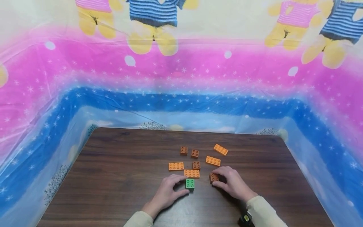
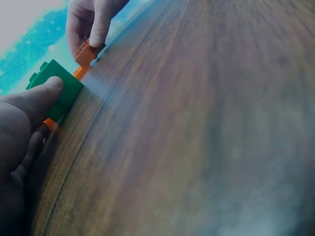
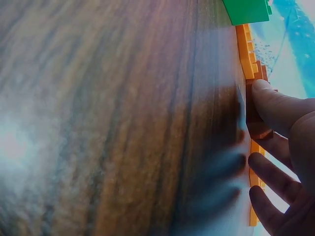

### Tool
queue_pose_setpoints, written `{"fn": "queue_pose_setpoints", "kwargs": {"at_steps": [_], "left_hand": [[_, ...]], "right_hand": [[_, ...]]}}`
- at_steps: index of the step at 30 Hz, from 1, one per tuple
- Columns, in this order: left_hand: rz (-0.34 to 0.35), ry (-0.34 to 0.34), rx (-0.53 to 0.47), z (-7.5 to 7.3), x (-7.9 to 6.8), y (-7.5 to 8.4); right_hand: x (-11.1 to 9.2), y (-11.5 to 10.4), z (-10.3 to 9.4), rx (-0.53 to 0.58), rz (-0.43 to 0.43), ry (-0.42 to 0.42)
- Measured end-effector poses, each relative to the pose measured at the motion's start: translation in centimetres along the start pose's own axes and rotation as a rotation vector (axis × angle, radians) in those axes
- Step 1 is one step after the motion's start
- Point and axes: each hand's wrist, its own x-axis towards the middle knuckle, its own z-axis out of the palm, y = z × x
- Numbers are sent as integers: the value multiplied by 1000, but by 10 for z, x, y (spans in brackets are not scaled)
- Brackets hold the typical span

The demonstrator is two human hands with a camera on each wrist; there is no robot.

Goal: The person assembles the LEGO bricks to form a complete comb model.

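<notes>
A green toy brick (image 1: pixel 190 185) with studs on top stands upright near the front middle of the table. My left hand (image 1: pixel 168 191) holds it from the left; in the left wrist view the thumb (image 2: pixel 49 87) lies against the side of the green brick (image 2: pixel 69 93). Further right, my right hand (image 1: pixel 233 183) pinches a brown brick (image 1: pixel 214 178) between thumb and forefinger, low at the tabletop. The right wrist view has the thumb on this brown brick (image 3: pixel 255 110), while the other fingers (image 3: pixel 273 174) are spread apart from it.
Just behind the green brick lies an orange brick (image 1: pixel 192 173), with a brown brick (image 1: pixel 196 165) beyond it. Another orange brick (image 1: pixel 176 166) is to the left. Two brown bricks, one here (image 1: pixel 183 150), and two orange ones, one here (image 1: pixel 213 160), sit farther back on the wooden table (image 1: pixel 119 176).
</notes>
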Motion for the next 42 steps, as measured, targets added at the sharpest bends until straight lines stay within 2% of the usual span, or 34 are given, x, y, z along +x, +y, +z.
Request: {"fn": "queue_pose_setpoints", "kwargs": {"at_steps": [5, 21, 31, 42], "left_hand": [[20, 18, 5, 1, 0, 0], [45, 38, 10, 1, 1, -1], [40, 33, 4, 1, 0, -1], [1, 20, -4, 1, 0, 1]], "right_hand": [[-1, 2, 2, 7, -4, 29], [1, -9, -1, 79, -7, 38], [1, -19, 1, 183, 65, 29], [4, -30, 3, 316, 117, 32]]}}
